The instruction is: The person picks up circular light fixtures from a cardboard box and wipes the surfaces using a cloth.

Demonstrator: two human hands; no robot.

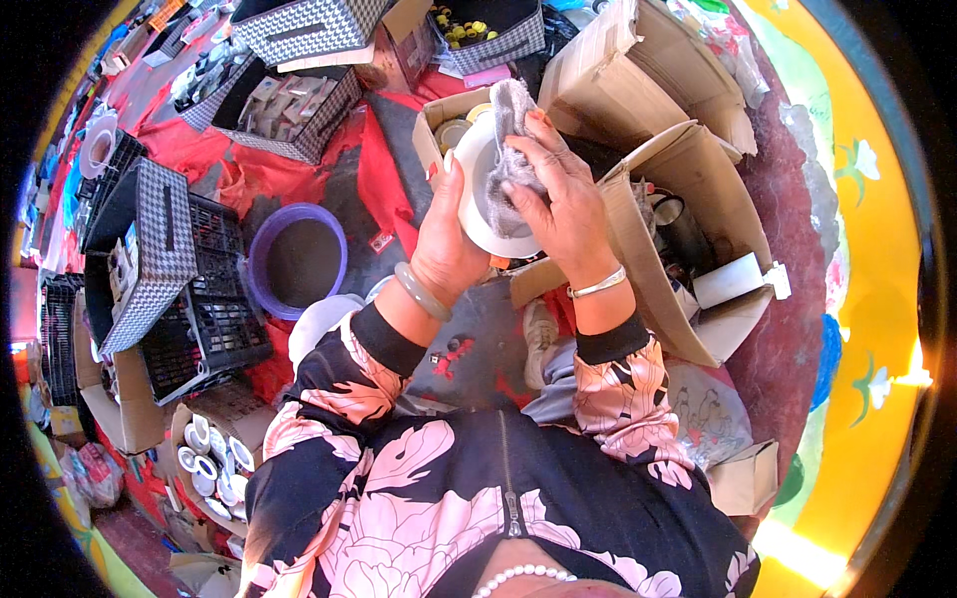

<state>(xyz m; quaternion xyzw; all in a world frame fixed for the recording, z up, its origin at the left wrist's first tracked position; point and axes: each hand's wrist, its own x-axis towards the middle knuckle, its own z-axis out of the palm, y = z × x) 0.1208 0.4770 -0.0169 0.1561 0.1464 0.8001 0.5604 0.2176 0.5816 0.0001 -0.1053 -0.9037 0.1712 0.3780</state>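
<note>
In front of my chest my left hand point(442, 239) grips a white round piece point(473, 207), dish-like with a wide rim, its thumb lying along the near side. My right hand point(566, 204) presses a bunched grey cloth point(510, 189) onto the face of this piece, fingers closed over the fabric. Much of the face is hidden under cloth and fingers, so its exact kind is unclear. Just beyond the hands stands a small open carton point(431, 125) with round pieces inside. A purple-rimmed basin point(256, 274) of murky liquid sits on the floor to the left.
At right, open cardboard boxes point(733, 189) hold mixed items. A carton of white ring-shaped pieces point(204, 468) stands at lower left. Black plastic crates point(214, 239) and houndstooth-patterned bins point(344, 95) line the left and far side. Red cloth point(384, 179) covers parts of the floor.
</note>
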